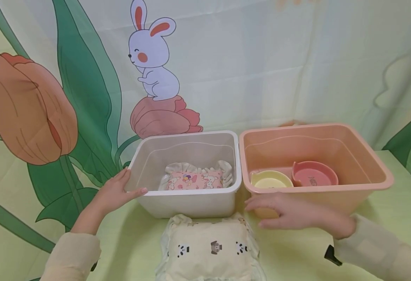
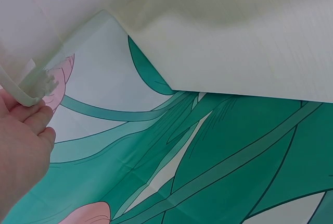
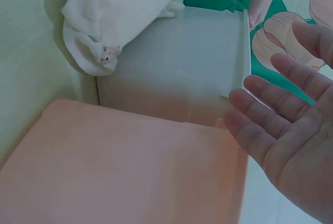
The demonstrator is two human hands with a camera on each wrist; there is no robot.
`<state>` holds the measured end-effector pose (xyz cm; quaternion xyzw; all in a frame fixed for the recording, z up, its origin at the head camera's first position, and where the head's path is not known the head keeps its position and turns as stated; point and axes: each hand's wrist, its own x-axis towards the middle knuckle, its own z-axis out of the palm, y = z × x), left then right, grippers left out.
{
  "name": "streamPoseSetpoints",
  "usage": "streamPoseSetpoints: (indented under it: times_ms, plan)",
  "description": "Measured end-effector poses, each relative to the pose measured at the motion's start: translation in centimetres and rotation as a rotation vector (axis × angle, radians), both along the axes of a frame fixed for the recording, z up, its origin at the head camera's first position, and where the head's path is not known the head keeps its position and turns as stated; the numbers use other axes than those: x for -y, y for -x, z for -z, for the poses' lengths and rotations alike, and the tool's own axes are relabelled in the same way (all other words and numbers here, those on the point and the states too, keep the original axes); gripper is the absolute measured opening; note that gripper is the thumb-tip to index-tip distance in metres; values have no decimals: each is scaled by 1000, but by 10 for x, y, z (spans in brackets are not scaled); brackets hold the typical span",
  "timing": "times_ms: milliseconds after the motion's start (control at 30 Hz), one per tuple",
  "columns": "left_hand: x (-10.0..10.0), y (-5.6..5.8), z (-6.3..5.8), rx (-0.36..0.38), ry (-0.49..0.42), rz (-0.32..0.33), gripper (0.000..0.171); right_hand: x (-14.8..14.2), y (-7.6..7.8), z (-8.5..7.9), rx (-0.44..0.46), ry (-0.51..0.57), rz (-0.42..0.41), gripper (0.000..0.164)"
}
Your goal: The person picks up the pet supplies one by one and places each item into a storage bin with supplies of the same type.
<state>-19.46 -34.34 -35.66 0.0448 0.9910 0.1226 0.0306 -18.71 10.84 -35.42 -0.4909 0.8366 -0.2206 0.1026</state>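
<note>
My left hand [image 1: 115, 191] holds the front left corner of a white plastic bin [image 1: 187, 203], its fingers curled at the rim in the left wrist view. Inside that bin lies a pink pillow [image 1: 194, 180] with rabbit prints and a pale ruffle. Fingers spread and holding nothing, my right hand [image 3: 294, 114] hovers in front of a peach plastic bin [image 1: 349, 156]. A yellow dish [image 1: 272, 179] and a pink dish [image 1: 315, 174] sit in the peach bin. Close in front of the white bin lies a cream ruffled pillow [image 1: 210, 246] with animal faces.
The two bins stand side by side on a pale green table [image 1: 128, 249]. Behind them hangs a printed cloth [image 1: 247, 78] with a rabbit and tulips. The table's corner shows in the left wrist view.
</note>
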Motion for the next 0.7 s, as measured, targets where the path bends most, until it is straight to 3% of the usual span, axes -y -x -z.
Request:
streamPoseSetpoints:
  times_ms: [267, 467, 700]
  plan:
    - [0, 0, 1, -4, 8, 5, 94, 5, -3, 8, -10, 5, 7, 46]
    - [1, 0, 2, 1, 2, 1, 94, 9, -4, 18, 55, -21, 8, 55]
    - [0, 0, 0, -4, 9, 9, 93, 12, -4, 26, 60, -8, 11, 52]
